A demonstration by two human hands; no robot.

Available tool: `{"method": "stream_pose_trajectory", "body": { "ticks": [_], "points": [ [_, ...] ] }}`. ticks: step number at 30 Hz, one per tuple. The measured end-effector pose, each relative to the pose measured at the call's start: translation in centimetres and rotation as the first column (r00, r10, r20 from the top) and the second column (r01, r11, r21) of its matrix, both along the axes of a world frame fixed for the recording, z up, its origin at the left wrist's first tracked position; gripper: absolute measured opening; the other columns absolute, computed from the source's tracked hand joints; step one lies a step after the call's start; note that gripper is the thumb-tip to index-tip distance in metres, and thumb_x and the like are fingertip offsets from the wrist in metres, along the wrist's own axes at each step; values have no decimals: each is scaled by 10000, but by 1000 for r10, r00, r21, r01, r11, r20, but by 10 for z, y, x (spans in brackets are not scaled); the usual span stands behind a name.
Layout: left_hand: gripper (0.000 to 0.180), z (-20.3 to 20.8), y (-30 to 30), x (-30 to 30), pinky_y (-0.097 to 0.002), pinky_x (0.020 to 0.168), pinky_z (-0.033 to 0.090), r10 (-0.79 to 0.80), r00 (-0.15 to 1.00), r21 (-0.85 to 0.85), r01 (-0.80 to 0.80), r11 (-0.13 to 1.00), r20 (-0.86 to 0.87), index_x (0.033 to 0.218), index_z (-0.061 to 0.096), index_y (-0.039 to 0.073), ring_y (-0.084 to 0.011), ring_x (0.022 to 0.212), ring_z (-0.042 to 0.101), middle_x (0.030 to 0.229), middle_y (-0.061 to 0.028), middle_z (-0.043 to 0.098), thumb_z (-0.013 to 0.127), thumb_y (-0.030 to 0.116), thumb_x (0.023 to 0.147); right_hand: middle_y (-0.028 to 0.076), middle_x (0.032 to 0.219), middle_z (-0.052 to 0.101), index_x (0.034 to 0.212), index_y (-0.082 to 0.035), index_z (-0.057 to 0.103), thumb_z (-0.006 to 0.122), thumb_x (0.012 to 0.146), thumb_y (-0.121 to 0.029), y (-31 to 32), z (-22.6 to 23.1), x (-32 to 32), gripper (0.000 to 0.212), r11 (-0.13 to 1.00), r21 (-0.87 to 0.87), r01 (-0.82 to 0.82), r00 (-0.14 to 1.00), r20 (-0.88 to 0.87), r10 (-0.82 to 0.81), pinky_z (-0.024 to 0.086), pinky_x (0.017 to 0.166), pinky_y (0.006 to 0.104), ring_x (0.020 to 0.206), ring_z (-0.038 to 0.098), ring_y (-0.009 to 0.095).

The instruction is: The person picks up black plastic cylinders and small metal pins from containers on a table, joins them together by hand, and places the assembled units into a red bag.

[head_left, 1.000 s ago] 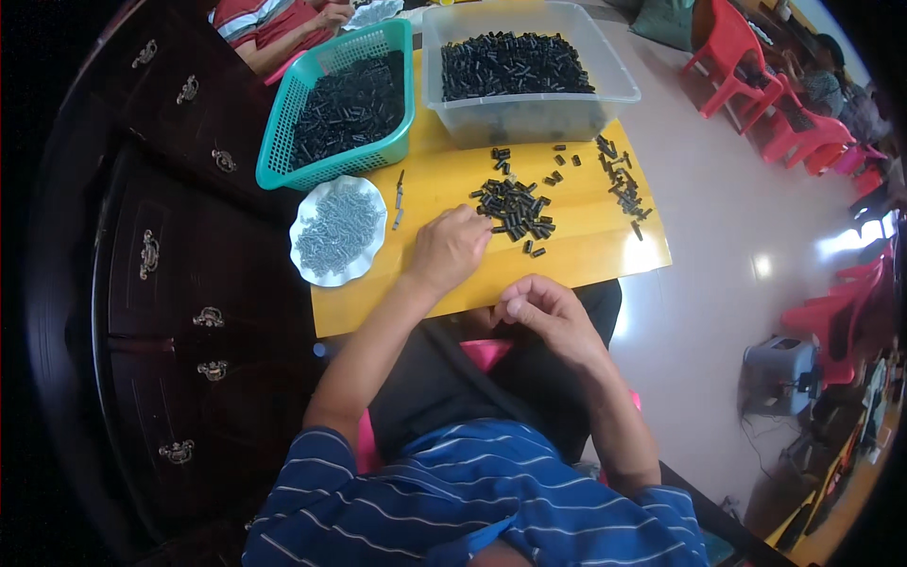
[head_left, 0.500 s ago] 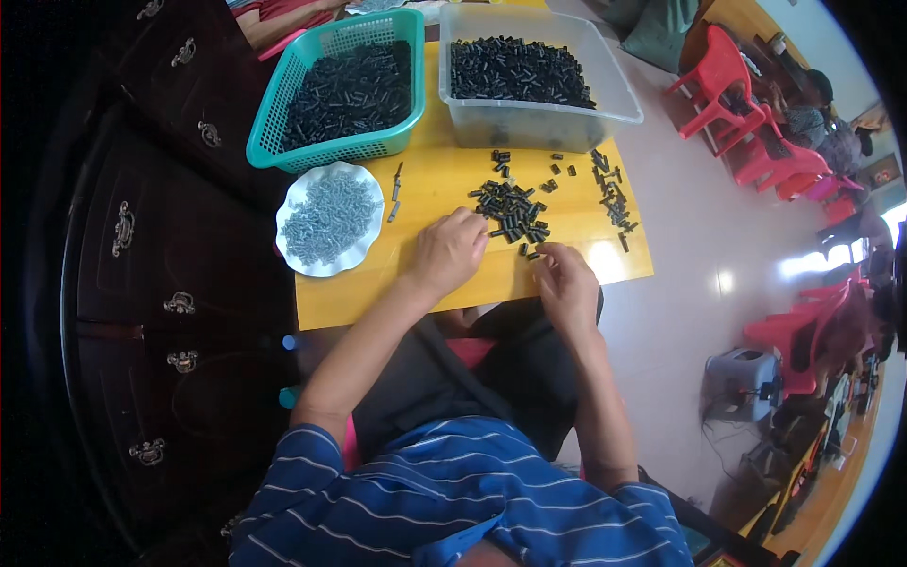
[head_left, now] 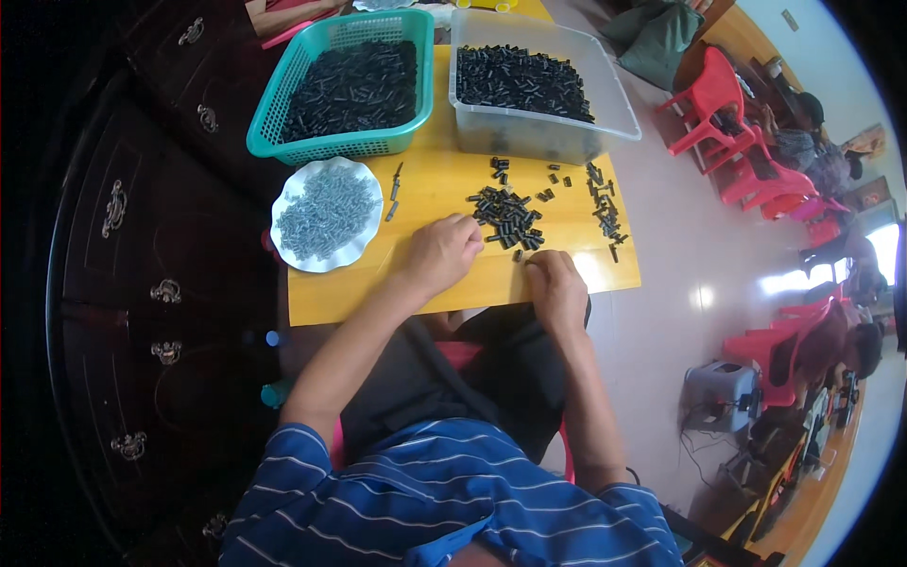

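Note:
A loose pile of small black cylindrical pieces (head_left: pixel 510 217) lies on the yellow tabletop (head_left: pixel 378 288). At the pile's left side is my left hand (head_left: pixel 442 250), its fingers curled closed; whatever they pinch is hidden. My right hand (head_left: pixel 559 288) rests at the near edge of the pile with thumb and fingers pressed together. Anything between them is too small to make out. One single black piece (head_left: pixel 519 255) lies just left of the right fingertips. To the left, a white scalloped plate (head_left: pixel 279 231) bears many small clear-grey pieces (head_left: pixel 328 213).
Behind stand a green mesh basket (head_left: pixel 424 90) and a clear plastic bin (head_left: pixel 529 142), both full of black pieces. A row of longer black pieces (head_left: pixel 605 208) lies along the right edge. A thin pointed tool (head_left: pixel 395 184) lies near the plate. Dark drawers (head_left: pixel 142 236) border the left.
My right fingers have closed together and turned inward near the pile's near edge. My left hand stays almost in place. The whole view has shifted slightly.

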State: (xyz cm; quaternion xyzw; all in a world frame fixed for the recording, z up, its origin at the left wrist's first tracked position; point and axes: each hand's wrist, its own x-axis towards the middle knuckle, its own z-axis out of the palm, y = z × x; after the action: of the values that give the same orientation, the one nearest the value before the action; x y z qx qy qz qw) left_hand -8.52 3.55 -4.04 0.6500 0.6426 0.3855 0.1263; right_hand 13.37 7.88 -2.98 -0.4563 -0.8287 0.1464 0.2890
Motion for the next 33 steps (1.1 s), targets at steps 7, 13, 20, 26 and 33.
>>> {"method": "stream_pose_trajectory", "body": {
  "ticks": [7,13,20,26,33],
  "points": [
    [99,19,-7,7,-315,685,520,-94,929,-74,128,989,357,918,638,5,-164,730,649,807,-73,660,683,87,886,56,944,704,1055,-34,634,657,972,-126,-10,-9,13,126,771,-564,-296,785,-603,-140,504,713,272,773,623,122],
    [56,29,-13,31,-226,693,493,-178,796,-99,286,953,578,962,630,-11,-49,774,573,849,11,625,625,44,952,48,964,709,1136,-38,620,641,989,-125,-18,-1,11,173,528,-631,-568,605,-755,-252,491,739,225,787,610,89],
    [59,39,-17,44,-223,702,493,-186,684,-81,338,938,705,989,628,-2,-54,773,572,862,11,622,620,43,952,56,957,720,1125,-21,653,663,969,-116,-24,14,12,183,525,-628,-574,563,-769,-303,499,733,223,765,611,88],
    [69,57,-16,48,-236,695,501,-223,809,-102,328,939,543,973,668,-7,-57,747,590,849,-20,672,643,39,927,60,980,732,1127,-6,665,662,974,-122,-22,10,25,191,545,-579,-606,535,-804,-260,524,770,233,883,675,101],
    [170,47,-10,46,-229,728,520,-218,638,-24,348,937,739,1094,709,4,-86,800,658,890,-41,710,648,30,937,60,981,731,1137,-21,662,678,967,-137,-20,9,29,207,431,-596,-678,449,-799,-399,530,753,230,812,656,96]
  ]
}}
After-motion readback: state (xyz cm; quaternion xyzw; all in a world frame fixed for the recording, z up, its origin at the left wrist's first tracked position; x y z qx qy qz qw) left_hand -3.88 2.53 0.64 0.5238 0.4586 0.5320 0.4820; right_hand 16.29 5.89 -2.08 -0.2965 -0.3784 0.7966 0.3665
